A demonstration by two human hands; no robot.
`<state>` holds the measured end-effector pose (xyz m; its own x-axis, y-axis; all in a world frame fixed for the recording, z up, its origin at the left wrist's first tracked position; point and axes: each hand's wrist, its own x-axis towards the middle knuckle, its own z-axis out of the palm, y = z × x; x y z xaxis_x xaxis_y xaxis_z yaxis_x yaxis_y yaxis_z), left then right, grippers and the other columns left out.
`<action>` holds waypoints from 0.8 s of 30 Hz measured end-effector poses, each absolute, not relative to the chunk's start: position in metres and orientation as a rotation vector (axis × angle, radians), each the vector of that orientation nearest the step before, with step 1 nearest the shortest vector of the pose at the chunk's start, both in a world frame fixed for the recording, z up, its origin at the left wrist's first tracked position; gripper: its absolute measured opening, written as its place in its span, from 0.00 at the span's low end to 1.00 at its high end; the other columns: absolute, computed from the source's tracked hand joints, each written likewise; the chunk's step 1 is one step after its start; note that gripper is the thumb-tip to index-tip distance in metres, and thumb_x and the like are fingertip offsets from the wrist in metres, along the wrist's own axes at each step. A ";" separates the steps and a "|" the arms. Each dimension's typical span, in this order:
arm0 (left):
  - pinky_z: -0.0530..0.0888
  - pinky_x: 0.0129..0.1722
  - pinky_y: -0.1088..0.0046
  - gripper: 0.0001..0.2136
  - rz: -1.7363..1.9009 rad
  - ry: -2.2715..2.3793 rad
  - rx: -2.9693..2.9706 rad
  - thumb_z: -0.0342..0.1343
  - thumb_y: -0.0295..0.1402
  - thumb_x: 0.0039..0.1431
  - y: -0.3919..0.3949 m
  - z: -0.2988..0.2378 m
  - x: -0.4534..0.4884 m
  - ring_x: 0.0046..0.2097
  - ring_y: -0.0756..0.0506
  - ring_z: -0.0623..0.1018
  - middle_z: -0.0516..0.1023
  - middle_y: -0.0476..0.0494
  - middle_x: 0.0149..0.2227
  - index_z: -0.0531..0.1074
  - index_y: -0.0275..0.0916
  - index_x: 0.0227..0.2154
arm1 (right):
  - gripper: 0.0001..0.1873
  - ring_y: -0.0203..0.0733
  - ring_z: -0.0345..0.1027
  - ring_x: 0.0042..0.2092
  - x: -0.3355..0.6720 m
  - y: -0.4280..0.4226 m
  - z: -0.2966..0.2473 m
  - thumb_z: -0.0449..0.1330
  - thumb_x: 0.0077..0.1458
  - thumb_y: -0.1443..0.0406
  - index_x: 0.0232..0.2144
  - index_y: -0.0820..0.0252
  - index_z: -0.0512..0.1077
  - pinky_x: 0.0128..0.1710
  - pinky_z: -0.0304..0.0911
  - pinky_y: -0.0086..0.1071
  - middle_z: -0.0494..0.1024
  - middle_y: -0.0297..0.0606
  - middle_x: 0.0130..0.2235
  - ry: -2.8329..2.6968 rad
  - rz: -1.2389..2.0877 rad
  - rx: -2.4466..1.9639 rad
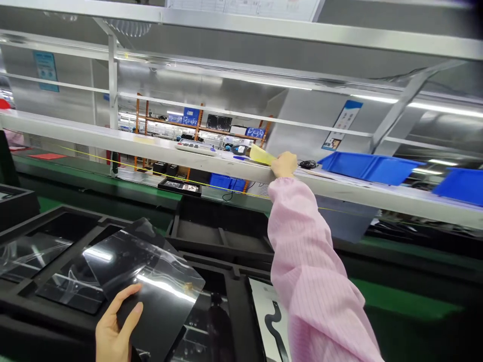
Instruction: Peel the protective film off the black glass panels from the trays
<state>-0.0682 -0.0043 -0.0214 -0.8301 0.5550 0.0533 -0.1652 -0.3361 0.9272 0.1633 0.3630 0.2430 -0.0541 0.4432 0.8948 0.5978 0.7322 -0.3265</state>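
Note:
A glossy dark panel [169,281] with clear film on its face is tilted above the black tray at the lower left. My left hand [115,324] grips its near edge, thumb and forefinger over the face, the other fingers hidden. My right arm, in a pink sleeve, reaches to the white shelf. There my right hand [285,164] is closed on a yellow sheet of paper [261,155]; its fingertips are partly hidden. Beside the paper lie a dark handheld device [240,150] and a blue pen [240,158].
Black trays [234,269] with film-covered panels fill the green bench. A white panel with a black ribbon cable [275,322] lies below my right arm. Blue bins [372,167] stand on the shelf [151,146] at right, near a coiled black cable [307,164]. Metal rails cross above.

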 end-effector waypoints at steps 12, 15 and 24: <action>0.77 0.41 0.62 0.35 1.971 1.098 0.681 0.67 0.58 0.33 0.004 -0.014 -0.038 0.46 0.31 0.78 0.81 0.35 0.39 0.79 0.35 0.40 | 0.09 0.41 0.75 0.41 0.103 0.147 0.099 0.60 0.53 0.72 0.33 0.53 0.74 0.37 0.62 0.38 0.82 0.33 0.40 -1.934 -0.978 -0.046; 0.75 0.46 0.60 0.36 2.043 0.963 0.722 0.63 0.61 0.35 0.001 -0.017 -0.023 0.46 0.32 0.78 0.82 0.34 0.39 0.79 0.34 0.40 | 0.10 0.37 0.76 0.39 0.104 0.093 0.074 0.59 0.54 0.74 0.28 0.54 0.73 0.30 0.63 0.33 0.82 0.31 0.38 -2.105 -0.938 0.223; 0.75 0.41 0.68 0.14 2.001 1.234 0.741 0.59 0.43 0.58 -0.013 -0.011 -0.006 0.38 0.41 0.80 0.83 0.43 0.35 0.81 0.36 0.34 | 0.11 0.45 0.75 0.41 0.117 0.063 0.062 0.54 0.54 0.72 0.39 0.65 0.73 0.38 0.70 0.40 0.82 0.44 0.39 -2.320 -0.351 0.061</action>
